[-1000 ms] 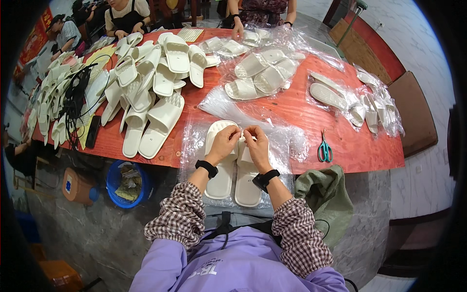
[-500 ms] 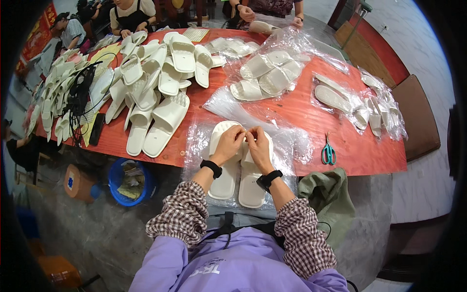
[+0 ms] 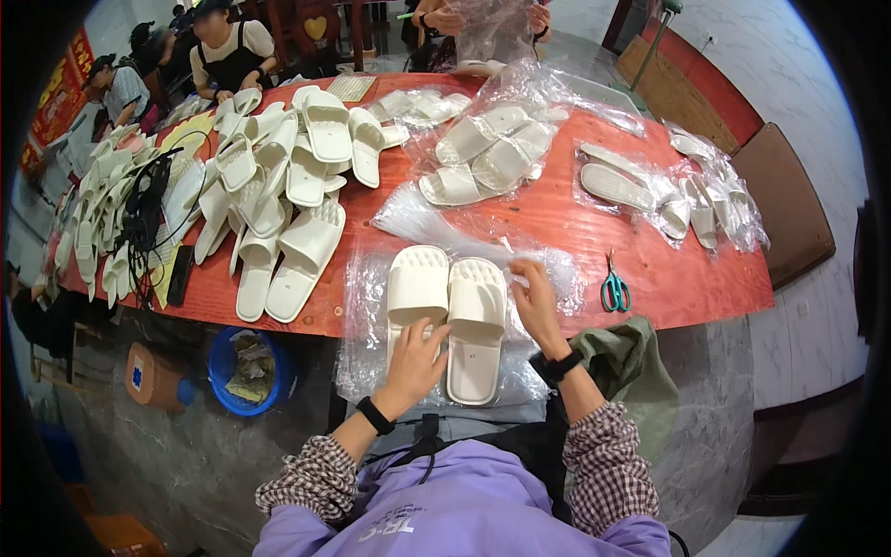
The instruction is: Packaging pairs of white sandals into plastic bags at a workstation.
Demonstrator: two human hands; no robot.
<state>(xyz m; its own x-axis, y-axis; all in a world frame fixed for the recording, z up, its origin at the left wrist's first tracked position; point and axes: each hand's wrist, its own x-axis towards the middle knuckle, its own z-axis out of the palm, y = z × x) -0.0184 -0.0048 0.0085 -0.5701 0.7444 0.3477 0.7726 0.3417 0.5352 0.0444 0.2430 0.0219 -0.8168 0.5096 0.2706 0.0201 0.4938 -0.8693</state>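
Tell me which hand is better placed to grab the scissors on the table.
Right. The right hand rests beside the right slipper, close to the scissors; the left hand lies on the left slipper, farther away.

Bare tabletop (image 3: pixel 566 227) beyond slippers (image 3: pixel 447 316)

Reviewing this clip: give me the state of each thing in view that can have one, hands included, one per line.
Left hand: open, flat on the left slipper's heel end.
Right hand: fingers bent, at the right slipper's edge.
Pair of white slippers: side by side, soles down, on clear plastic.
Clear plastic bag: spread flat under the pair.
Scissors: closed, lying on the table.
Bagged slippers: inside plastic.
Loose slippers: heaped, unbagged.
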